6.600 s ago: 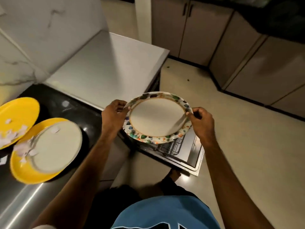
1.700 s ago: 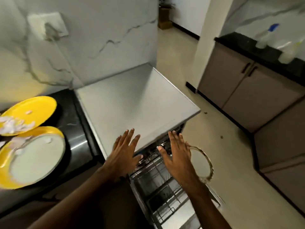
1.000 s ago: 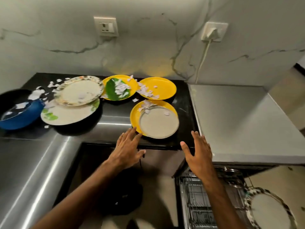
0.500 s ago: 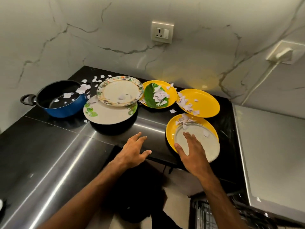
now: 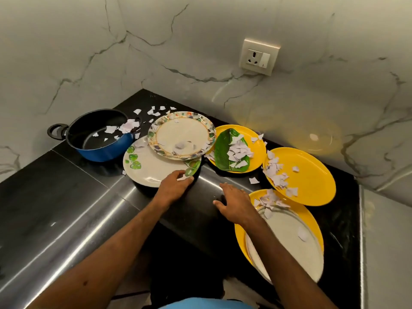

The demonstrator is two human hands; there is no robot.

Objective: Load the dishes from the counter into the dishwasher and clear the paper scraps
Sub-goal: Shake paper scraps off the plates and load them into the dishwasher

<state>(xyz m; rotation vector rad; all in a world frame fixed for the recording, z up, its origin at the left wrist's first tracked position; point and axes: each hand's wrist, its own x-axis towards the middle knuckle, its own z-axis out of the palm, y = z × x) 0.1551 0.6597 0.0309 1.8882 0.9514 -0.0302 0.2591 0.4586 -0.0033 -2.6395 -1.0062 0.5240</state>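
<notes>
Your black table (image 5: 55, 197) carries the dishes. At 4 o'clock a yellow plate (image 5: 240, 241) holds a cream plate (image 5: 307, 257). Near the centre the leaf-print plate (image 5: 151, 168) lies under a floral-rimmed plate (image 5: 182, 134), and a blue pot (image 5: 100, 150) sits at 10 o'clock. Your left hand (image 5: 176, 186) pinches the leaf-print plate's near rim. Your right hand (image 5: 236, 206) lies loose-fingered, holding nothing, just beside the yellow plate. Paper scraps (image 5: 274, 175) litter the plates, pot and table.
</notes>
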